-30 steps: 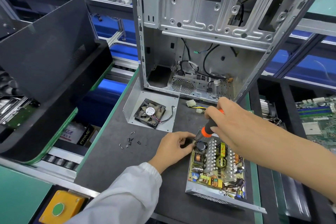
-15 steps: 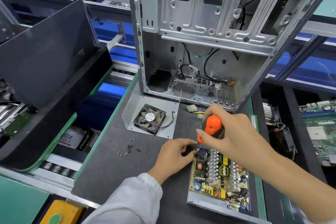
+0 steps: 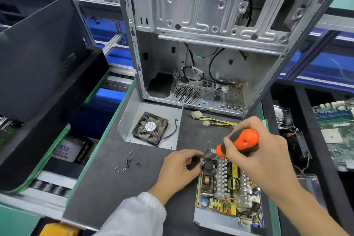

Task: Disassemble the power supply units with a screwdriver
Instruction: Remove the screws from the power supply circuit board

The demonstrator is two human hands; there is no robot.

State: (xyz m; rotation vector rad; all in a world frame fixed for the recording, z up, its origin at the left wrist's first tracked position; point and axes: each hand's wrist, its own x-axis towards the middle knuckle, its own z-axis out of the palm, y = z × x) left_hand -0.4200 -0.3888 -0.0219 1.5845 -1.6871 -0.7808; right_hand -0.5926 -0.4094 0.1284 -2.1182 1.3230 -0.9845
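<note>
On mat (image 3: 107, 188), front right: one open PSU (image 3: 229, 193), board exposed, lying flat. Right hand (image 3: 256, 156) curled round one orange-black screwdriver (image 3: 238, 142), tip down at PSU's far left corner. Left hand (image 3: 177, 170) pinching that corner's edge. One fan (image 3: 150, 128) on one plate (image 3: 173, 119) behind. About nine loose screws (image 3: 127, 163) left of hands. One empty case (image 3: 210, 44) upright at back

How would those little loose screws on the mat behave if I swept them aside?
The loose screws are tiny and cylindrical, so they would probably roll and scatter rather than slide together. The mat looks matte and may slow them. Being so small, they are likely fiddly to pinch singly.
</note>
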